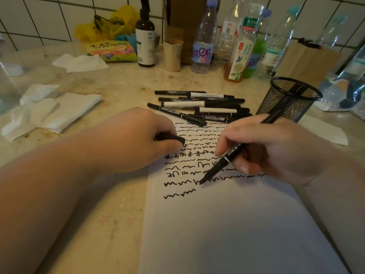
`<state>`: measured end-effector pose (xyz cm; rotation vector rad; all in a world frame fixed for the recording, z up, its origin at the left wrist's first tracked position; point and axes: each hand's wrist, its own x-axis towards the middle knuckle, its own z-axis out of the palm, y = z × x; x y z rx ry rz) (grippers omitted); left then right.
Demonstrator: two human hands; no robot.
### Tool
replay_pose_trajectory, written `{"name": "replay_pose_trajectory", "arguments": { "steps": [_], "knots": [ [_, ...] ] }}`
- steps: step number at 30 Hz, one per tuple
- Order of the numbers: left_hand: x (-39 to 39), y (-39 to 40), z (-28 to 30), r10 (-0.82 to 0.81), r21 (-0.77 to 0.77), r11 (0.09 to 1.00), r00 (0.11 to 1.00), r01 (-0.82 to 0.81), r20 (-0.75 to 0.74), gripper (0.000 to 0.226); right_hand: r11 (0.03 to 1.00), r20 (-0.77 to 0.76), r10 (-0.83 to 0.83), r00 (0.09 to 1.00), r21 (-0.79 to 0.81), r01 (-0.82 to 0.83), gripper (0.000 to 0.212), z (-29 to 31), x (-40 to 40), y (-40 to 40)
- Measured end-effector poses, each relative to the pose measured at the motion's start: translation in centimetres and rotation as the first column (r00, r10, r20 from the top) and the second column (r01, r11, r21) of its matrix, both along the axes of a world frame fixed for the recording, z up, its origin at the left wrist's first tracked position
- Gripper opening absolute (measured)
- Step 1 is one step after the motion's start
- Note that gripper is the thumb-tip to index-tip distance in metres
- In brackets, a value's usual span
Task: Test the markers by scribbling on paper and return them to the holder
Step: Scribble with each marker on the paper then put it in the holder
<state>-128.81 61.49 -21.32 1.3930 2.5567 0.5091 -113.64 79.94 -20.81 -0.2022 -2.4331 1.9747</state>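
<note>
A white sheet of paper (227, 224) lies on the counter, its upper half covered in rows of black scribbles. My right hand (262, 149) grips a black marker (235, 153) with its tip down on the paper at the end of a scribble line. My left hand (138, 139) rests on the paper's left edge and pinches a black marker cap (171, 138). A pile of several black and white markers (199, 107) lies past the top of the sheet. The black mesh holder (290, 99) stands at the right, with one dark marker visible inside it.
Several plastic bottles (237, 42), a brown pump bottle (145, 38) and a beige cup (172, 55) line the tiled back wall. Crumpled tissues (49, 109) lie at the left, a snack packet (112, 51) behind them. A brown paper bag (308, 60) stands behind the holder.
</note>
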Motion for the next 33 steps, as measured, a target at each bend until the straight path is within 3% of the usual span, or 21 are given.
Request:
{"name": "replay_pose_trajectory", "arguments": {
  "steps": [5,33],
  "knots": [
    [0.16,0.12,-0.09,-0.044,-0.033,0.999,0.999,0.043,-0.016,0.026,1.000,0.063,0.009,0.998,0.026,-0.011,0.021,-0.29,-0.33,-0.33],
    [-0.03,0.20,-0.23,-0.059,-0.043,0.997,0.997,0.057,-0.040,0.036,0.998,0.058,-0.015,0.998,0.061,0.012,0.020,-0.54,-0.51,-0.11]
  ]
}}
